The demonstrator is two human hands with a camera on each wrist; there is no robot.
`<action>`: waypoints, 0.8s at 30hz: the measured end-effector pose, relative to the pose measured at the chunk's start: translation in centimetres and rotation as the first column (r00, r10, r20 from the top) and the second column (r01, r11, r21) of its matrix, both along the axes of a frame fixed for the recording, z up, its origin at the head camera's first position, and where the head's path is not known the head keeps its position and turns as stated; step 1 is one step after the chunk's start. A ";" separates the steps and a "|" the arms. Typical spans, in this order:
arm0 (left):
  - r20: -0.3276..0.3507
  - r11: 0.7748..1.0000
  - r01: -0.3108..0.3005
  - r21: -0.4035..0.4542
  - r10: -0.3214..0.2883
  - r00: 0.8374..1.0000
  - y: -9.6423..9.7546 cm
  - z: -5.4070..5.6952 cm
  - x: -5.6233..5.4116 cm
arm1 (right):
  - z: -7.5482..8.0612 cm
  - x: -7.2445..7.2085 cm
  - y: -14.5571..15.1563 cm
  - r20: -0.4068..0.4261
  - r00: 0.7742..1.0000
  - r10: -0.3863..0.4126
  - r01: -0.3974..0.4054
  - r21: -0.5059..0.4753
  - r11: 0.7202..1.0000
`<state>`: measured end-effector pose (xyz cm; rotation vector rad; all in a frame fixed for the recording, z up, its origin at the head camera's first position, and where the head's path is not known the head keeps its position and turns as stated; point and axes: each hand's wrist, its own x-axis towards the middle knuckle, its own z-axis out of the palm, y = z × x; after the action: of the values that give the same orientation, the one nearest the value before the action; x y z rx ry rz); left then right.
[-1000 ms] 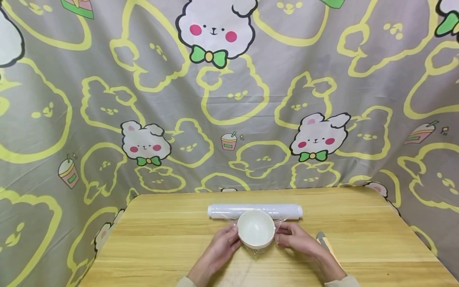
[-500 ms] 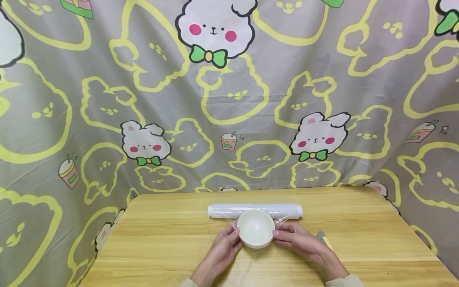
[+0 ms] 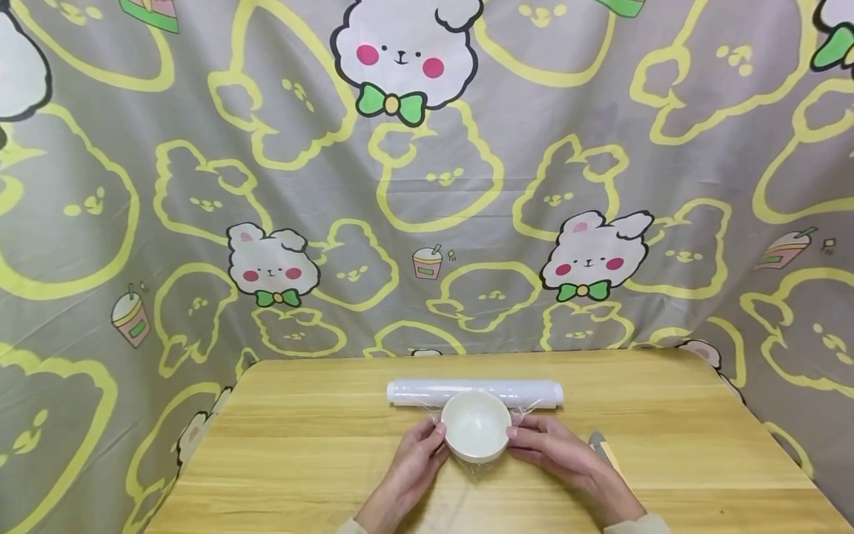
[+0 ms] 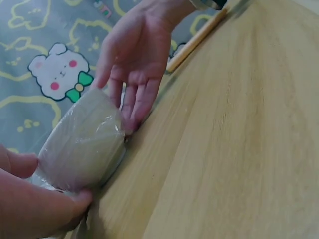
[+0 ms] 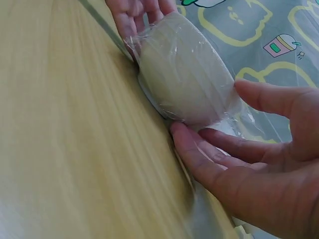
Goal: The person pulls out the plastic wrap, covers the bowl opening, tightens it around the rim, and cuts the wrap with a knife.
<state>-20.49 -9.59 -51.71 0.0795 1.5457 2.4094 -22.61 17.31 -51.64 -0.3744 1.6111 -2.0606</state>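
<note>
A small white bowl [image 3: 477, 426] sits mouth up at the middle of the wooden table. Clear plastic wrap [image 5: 174, 69] clings in creases to its outer wall, with loose corners sticking out left, right and toward me. My left hand [image 3: 416, 458] holds the bowl's left side, thumb at the rim and fingers low on the wall. On the opposite side, my right hand [image 3: 557, 451] grips it likewise; the right wrist view shows that thumb [image 5: 261, 94] at the rim and the fingertips near the base. Part of the bowl's underside is hidden by the fingers.
A roll of plastic wrap [image 3: 414, 392] lies crosswise just behind the bowl. Right of the right wrist is a slim grey and orange tool [image 3: 598, 443], partly covered by the forearm. A patterned curtain [image 3: 427, 185] hangs around the table's back and sides.
Both thumbs have come up onto the bowl's rim, and the right hand has closed in against its side. The wrap's loose corners have shifted slightly. The bowl has stayed in place.
</note>
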 end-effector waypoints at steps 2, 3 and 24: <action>-0.003 0.999 -0.037 -0.010 0.037 0.999 0.1 0.3 0.2 | 0.5 0.0 0.3 -0.024 1.000 -0.020 0.022 0.055 0.998; -0.001 0.998 -0.057 -0.009 0.057 0.998 0.2 0.4 0.4 | 0.8 -0.1 0.7 -0.049 0.999 -0.022 0.027 0.093 0.995; 0.237 0.956 -0.292 0.035 0.276 0.931 4.2 2.0 5.4 | 7.6 -5.1 -0.2 -0.710 0.696 0.111 0.533 0.613 0.583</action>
<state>-15.09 -5.43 -49.71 -0.4254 1.4510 2.5777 -27.67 17.07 -44.08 -0.6644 2.9909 -1.0918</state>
